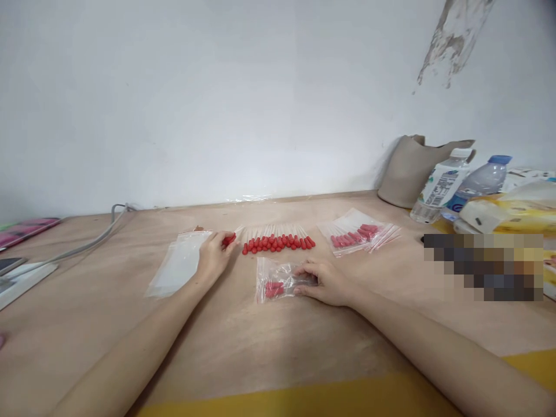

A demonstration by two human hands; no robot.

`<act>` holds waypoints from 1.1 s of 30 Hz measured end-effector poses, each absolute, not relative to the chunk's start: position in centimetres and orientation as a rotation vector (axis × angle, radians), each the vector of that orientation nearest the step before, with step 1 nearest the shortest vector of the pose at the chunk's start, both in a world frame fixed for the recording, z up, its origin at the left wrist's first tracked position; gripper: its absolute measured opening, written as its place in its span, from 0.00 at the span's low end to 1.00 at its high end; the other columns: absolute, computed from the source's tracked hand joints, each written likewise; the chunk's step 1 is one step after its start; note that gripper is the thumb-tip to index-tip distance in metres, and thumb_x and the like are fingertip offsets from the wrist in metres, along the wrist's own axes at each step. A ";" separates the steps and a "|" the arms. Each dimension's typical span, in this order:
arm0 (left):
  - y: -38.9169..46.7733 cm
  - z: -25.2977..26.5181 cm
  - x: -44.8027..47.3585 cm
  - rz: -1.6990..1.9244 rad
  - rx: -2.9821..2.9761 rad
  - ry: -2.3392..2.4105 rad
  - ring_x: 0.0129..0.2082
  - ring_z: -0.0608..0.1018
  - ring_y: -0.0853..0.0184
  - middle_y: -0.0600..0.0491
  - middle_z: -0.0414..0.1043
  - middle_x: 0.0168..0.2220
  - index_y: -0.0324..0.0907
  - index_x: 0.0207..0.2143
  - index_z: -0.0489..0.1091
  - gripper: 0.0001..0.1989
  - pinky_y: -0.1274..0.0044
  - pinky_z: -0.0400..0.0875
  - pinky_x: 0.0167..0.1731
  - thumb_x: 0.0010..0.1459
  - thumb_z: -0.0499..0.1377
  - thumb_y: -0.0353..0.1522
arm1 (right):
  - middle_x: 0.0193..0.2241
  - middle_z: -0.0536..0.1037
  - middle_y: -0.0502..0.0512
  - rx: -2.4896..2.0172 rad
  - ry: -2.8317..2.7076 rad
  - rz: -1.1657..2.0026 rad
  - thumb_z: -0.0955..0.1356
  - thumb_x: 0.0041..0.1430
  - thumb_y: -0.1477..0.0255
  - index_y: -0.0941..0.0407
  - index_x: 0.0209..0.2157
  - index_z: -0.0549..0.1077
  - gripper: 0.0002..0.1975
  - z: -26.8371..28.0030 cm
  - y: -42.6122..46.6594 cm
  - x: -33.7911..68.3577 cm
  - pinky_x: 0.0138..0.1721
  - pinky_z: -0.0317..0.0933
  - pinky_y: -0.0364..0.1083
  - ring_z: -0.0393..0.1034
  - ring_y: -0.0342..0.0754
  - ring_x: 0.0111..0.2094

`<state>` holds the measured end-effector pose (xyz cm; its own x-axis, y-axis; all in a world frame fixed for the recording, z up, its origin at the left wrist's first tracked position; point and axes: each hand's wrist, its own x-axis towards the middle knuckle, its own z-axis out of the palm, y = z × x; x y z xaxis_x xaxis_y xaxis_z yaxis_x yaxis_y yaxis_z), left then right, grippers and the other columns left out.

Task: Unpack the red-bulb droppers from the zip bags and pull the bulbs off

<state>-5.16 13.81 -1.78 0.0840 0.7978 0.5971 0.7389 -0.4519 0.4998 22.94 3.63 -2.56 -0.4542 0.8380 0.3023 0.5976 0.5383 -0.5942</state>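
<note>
My left hand (214,252) is closed around a few red-tipped sticks (229,238) at the left end of a spread row. The row of white sticks with red tips (278,242) lies in front of me, tips towards me. With thumb and fingers, my right hand (325,282) grips the right end of a clear zip bag (288,270); a few red pieces (274,288) show at the bag's left end. Beside my left hand lies a stack of flat clear zip bags (180,263). Right of the row are bags with red-tipped sticks inside (356,233).
A grey cable (89,247), a pink item (28,233) and a phone-like dark item (11,265) are at left. A grey-brown container (402,171), two plastic bottles (441,185) and a yellow package (506,211) stand at right, near a blurred-out patch. The wall closes off the back.
</note>
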 end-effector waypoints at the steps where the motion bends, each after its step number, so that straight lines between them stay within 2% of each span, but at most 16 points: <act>1: 14.0 -2.0 -5.0 1.321 2.253 1.599 0.35 0.75 0.65 0.49 0.72 0.36 0.40 0.34 0.70 0.12 0.72 0.69 0.40 0.50 0.57 0.39 | 0.31 0.72 0.54 -1.155 -2.205 0.549 0.68 0.50 0.62 0.57 0.39 0.72 0.17 -2.6 3.6 22.9 0.31 0.59 0.42 0.65 0.44 0.31; 6: 14.1 -2.8 -4.6 1.280 2.194 1.578 0.34 0.76 0.64 0.49 0.73 0.36 0.40 0.36 0.70 0.15 0.73 0.71 0.38 0.48 0.59 0.40 | 0.31 0.72 0.54 -1.157 -2.208 0.544 0.68 0.50 0.63 0.57 0.39 0.72 0.16 -2.6 3.6 22.9 0.31 0.59 0.42 0.65 0.44 0.30; 9: 13.7 -3.0 -4.4 1.217 2.143 1.550 0.34 0.77 0.64 0.49 0.73 0.36 0.40 0.41 0.68 0.20 0.73 0.72 0.36 0.47 0.60 0.42 | 0.32 0.72 0.54 -1.156 -2.208 0.560 0.68 0.50 0.63 0.57 0.39 0.72 0.16 -2.5 3.6 23.0 0.32 0.60 0.43 0.65 0.44 0.31; 13: 13.5 -3.0 -4.3 1.176 2.056 1.564 0.36 0.77 0.63 0.49 0.74 0.36 0.40 0.45 0.66 0.24 0.73 0.71 0.38 0.48 0.59 0.44 | 0.32 0.71 0.55 -1.169 -2.203 0.553 0.68 0.49 0.63 0.57 0.39 0.72 0.16 -2.5 3.6 23.0 0.32 0.60 0.43 0.65 0.44 0.31; 22: 13.4 -3.0 -4.1 1.292 2.034 1.623 0.34 0.77 0.64 0.50 0.75 0.34 0.41 0.40 0.67 0.16 0.73 0.70 0.37 0.51 0.55 0.40 | 0.32 0.71 0.54 -1.168 -2.208 0.577 0.68 0.50 0.63 0.56 0.38 0.72 0.15 -2.5 3.6 23.1 0.32 0.60 0.43 0.65 0.44 0.31; 26: 13.4 -3.0 -3.8 1.337 2.008 1.622 0.36 0.76 0.65 0.50 0.75 0.34 0.41 0.39 0.67 0.16 0.74 0.69 0.38 0.51 0.56 0.41 | 0.31 0.71 0.53 -1.164 -2.210 0.560 0.68 0.50 0.63 0.56 0.39 0.72 0.16 -2.6 3.6 23.1 0.31 0.59 0.42 0.65 0.44 0.31; 30: 13.4 -3.0 -3.7 1.276 2.006 1.584 0.33 0.77 0.64 0.51 0.75 0.30 0.41 0.36 0.69 0.17 0.73 0.70 0.36 0.48 0.58 0.43 | 0.32 0.71 0.54 -1.163 -2.202 0.541 0.68 0.49 0.62 0.55 0.39 0.72 0.16 -2.8 3.6 23.2 0.31 0.59 0.42 0.65 0.44 0.31; 33: 13.4 -2.8 -3.6 1.260 2.003 1.548 0.34 0.77 0.64 0.50 0.75 0.33 0.40 0.35 0.70 0.18 0.75 0.71 0.34 0.48 0.57 0.44 | 0.31 0.71 0.53 -1.170 -2.203 0.544 0.68 0.49 0.62 0.55 0.39 0.72 0.17 -2.9 3.6 23.2 0.31 0.59 0.42 0.65 0.44 0.30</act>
<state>-3.59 13.38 -2.84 0.0278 0.8943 0.4467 0.6187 -0.3664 0.6950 23.23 3.61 -2.89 -0.4469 0.8426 0.3006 0.6060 0.5323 -0.5912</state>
